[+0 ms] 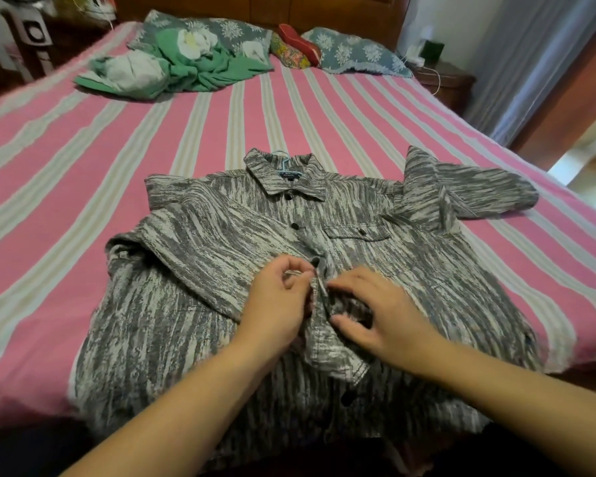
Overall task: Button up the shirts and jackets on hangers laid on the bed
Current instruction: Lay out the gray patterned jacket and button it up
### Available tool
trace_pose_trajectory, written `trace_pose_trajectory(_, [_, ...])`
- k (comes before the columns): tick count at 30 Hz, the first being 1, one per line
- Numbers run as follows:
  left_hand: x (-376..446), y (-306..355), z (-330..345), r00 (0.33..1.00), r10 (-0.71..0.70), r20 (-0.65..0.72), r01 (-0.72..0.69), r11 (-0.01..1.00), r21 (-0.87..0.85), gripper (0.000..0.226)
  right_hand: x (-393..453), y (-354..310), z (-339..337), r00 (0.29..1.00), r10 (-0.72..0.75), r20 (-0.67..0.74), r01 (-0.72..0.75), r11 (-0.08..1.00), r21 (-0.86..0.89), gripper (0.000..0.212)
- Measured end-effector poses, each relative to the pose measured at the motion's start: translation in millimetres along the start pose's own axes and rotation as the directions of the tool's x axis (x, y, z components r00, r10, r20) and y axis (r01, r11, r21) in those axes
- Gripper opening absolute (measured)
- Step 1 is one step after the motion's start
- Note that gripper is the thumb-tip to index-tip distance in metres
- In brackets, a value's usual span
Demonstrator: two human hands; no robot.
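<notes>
Your left hand (280,304) and right hand (379,313) meet mid-front on the grey shirt (193,270), fingers curled. Both pinch its placket (319,294), which stands between your fingertips.

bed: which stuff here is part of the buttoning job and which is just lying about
Job: grey shirt, hanger, left hand and right hand, both pinching the shirt's front edge.

Lying about: green cloth, pillows, red cushion.

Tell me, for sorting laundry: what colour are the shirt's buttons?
Black buttons on the shirt, seen in the head view.
</notes>
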State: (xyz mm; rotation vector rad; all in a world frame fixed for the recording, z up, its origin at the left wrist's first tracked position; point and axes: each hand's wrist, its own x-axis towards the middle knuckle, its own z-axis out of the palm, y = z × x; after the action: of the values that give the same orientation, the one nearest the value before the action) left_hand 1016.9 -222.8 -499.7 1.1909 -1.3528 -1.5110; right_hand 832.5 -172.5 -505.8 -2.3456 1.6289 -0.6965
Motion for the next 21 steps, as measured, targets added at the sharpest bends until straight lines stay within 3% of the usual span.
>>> trace_pose_trajectory(3, [4.5, 6.1, -4.8, 0.994, -0.062, 0.085, 0.070, 0.992, -0.101, 0.025, -5.0, 3.7, 3.8, 0.994, 0.083, -0.067, -0.082, 0.996, 0.025, 0.052])
trace_pose_trajectory(4, [7.7, 7.1, -7.5, 0.989, -0.066, 0.132, 0.070, 0.997, -0.028, 0.035, -5.5, 6.3, 2.9, 0.990, 0.098, -0.102, -0.096, 0.995, 0.026, 0.053])
trace_pose_trajectory(6, [12.1, 8.1, -9.5, 0.979, -0.015, 0.204, -0.047, 0.955, 0.292, 0.058, -6.0, 8.8, -4.1, 0.985, 0.094, -0.146, -0.092, 0.996, 0.021, 0.051])
trace_pose_trajectory(8, [16.0, 6.9, -6.0, 0.958, 0.053, 0.282, -0.219, 0.769, 0.600, 0.076, -5.1, 4.8, -19.2, 0.995, 0.068, -0.068, -0.064, 0.996, 0.057, 0.042])
trace_pose_trajectory(10, [23.3, 8.6, -4.5, 0.934, 0.119, 0.338, -0.352, 0.472, 0.808, 0.070, 1.1, 0.4, -43.5, 0.984, 0.134, 0.115, -0.154, 0.971, 0.181, 0.029])
trace_pose_trajectory(11, [30.5, 10.2, -6.8, 0.921, 0.130, 0.368, -0.390, 0.347, 0.853, 0.062, 8.1, 7.1, -55.0, 0.973, 0.207, 0.104, -0.226, 0.945, 0.236, 0.026])
trace_pose_trajectory(12, [38.8, 10.4, -10.9, 0.913, 0.107, 0.393, -0.407, 0.279, 0.870, 0.056, 18.4, 23.9, -65.2, 0.948, 0.318, 0.003, -0.307, 0.913, 0.268, 0.025])
trace_pose_trajectory(14, [53.5, 6.5, -16.6, 0.917, 0.004, 0.398, -0.382, 0.294, 0.876, 0.047, 43.4, 77.4, -85.6, 0.780, 0.585, -0.223, -0.522, 0.804, 0.285, 0.025])
trace_pose_trajectory(15, [59.4, 2.7, -16.5, 0.931, -0.025, 0.363, -0.334, 0.336, 0.881, 0.039, 55.8, 99.3, -95.4, 0.680, 0.685, -0.260, -0.634, 0.728, 0.260, 0.029])
trace_pose_trajectory(17, [65.3, -1.4, -9.7, 0.958, 0.012, 0.285, -0.269, 0.366, 0.891, 0.026, 74.8, 136.4, -106.9, 0.554, 0.803, -0.220, -0.784, 0.592, 0.186, 0.049])
trace_pose_trajectory(18, [66.5, -2.5, -4.9, 0.964, 0.040, 0.262, -0.259, 0.358, 0.897, 0.031, 82.6, 153.6, -109.5, 0.518, 0.835, -0.188, -0.808, 0.549, 0.213, 0.059])
trace_pose_trajectory(21, [64.6, -0.7, 1.6, 0.967, 0.049, 0.248, -0.250, 0.343, 0.906, 0.034, 101.4, 183.2, -112.2, 0.419, 0.903, -0.093, -0.786, 0.412, 0.461, 0.079])
